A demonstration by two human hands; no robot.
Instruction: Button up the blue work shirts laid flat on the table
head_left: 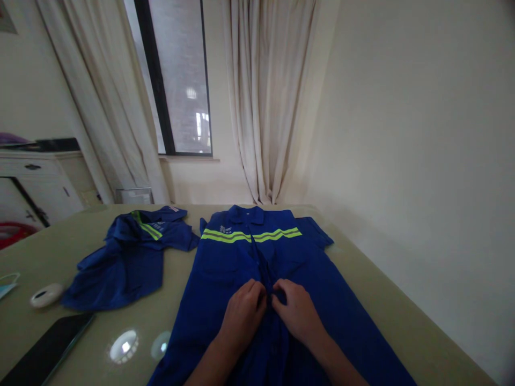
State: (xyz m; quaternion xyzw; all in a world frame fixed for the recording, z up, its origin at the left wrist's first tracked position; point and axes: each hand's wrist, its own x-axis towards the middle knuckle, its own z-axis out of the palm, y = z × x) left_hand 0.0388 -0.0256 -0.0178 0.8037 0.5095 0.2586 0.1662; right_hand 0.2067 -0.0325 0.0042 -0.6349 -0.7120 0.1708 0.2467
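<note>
A blue short-sleeved work shirt (225, 268) with a yellow-green reflective band across the chest lies spread out, collar toward the window. Both hands are at its front opening, about midway down. My left hand (246, 311) is closed, its fingertips pinching the left edge of the placket. Just across the gap, my right hand (296, 311) pinches the other edge between thumb and forefinger. Any button between the fingertips is too small to make out. Above the hands the front edges lie slightly apart.
Left of the shirt lies a second, crumpled blue shirt (124, 268) on the greenish table (193, 321). A white oval object (46, 296), a dark phone-like slab (48, 348) and part of a face mask (7, 288) are at the left. A wall (422, 161) borders the table's right.
</note>
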